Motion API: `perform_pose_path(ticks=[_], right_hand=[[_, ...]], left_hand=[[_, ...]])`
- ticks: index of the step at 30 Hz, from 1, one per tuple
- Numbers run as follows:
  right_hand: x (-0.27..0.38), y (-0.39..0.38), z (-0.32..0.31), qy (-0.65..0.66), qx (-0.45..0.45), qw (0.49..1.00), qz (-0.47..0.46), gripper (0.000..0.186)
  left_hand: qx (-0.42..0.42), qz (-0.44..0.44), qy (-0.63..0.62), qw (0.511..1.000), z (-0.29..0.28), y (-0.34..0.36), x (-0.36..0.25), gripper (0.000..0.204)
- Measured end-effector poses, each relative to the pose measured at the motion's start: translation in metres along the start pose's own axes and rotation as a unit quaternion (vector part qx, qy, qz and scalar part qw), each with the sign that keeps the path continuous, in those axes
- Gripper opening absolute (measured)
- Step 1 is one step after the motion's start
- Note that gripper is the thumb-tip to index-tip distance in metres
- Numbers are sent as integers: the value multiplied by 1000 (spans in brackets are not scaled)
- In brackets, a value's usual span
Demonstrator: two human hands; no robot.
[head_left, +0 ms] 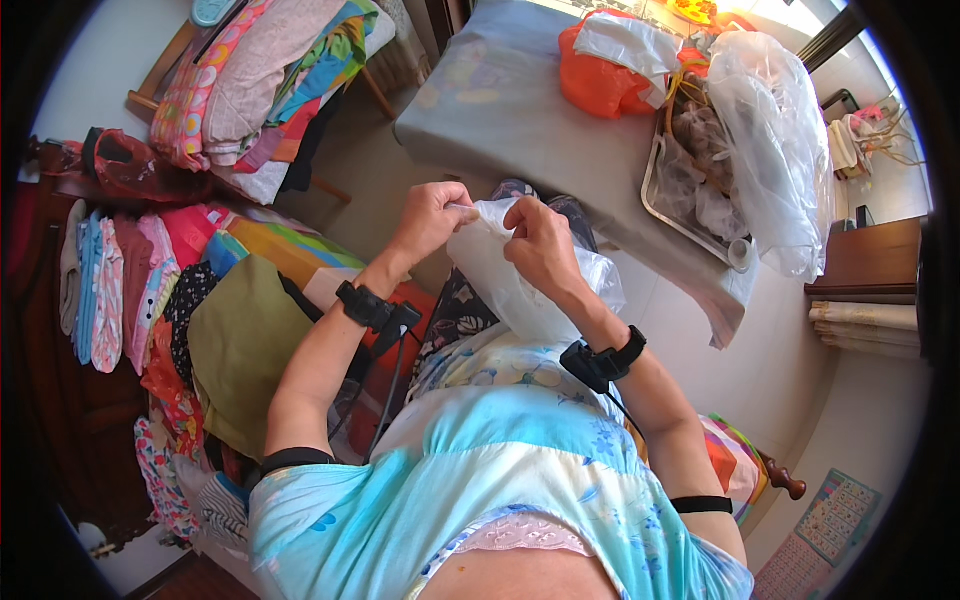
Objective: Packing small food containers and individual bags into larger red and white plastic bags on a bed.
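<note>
A thin, translucent white plastic bag (520, 290) hangs in front of my chest. Both hands pinch its top edge. My left hand (432, 215) grips the left side of the opening and my right hand (541, 243) grips the right side, fingers closed on the film. The bag's lower part drapes over my right forearm and lap. Black bands with cables sit on both wrists.
A grey-covered table (500, 110) stands ahead with an orange bag (600, 80), a metal tray (660, 195) and a large clear plastic bag (780, 150). Folded colourful clothes (150, 290) pile at the left. A wooden chair (300, 90) holds more fabric.
</note>
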State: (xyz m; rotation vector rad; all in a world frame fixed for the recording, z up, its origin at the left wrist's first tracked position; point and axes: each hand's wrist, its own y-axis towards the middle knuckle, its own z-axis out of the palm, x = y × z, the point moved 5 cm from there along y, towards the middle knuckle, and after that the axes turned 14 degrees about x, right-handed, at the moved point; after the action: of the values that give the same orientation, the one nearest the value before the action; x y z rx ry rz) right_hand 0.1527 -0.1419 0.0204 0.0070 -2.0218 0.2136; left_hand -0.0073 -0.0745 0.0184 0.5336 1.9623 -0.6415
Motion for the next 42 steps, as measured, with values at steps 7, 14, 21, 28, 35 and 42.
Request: perform_pose_path(ticks=[7,14,21,28,35,42], right_hand=[[-5,-2,0,-4,13,999,-39,22],[1,-9,-8,53,67,995,-47,20],[-27,-20,-54,116,-7,993,-34,17],[-90,-43,-122,240,-143,958,70,7],[-146,-61,-116,305,-155,927,153,6],[-173,-54,-97,340,-150,904,212,6]], left_hand=[[41,-7,10,999,-7,10,16,10],[270,19,-148,951,8,19,24,103],[308,-13,-150,939,23,17,22,87],[208,-5,-289,934,-4,23,18,66],[-10,70,-332,940,-88,88,27,57],[-102,67,-434,892,-125,224,33,60]])
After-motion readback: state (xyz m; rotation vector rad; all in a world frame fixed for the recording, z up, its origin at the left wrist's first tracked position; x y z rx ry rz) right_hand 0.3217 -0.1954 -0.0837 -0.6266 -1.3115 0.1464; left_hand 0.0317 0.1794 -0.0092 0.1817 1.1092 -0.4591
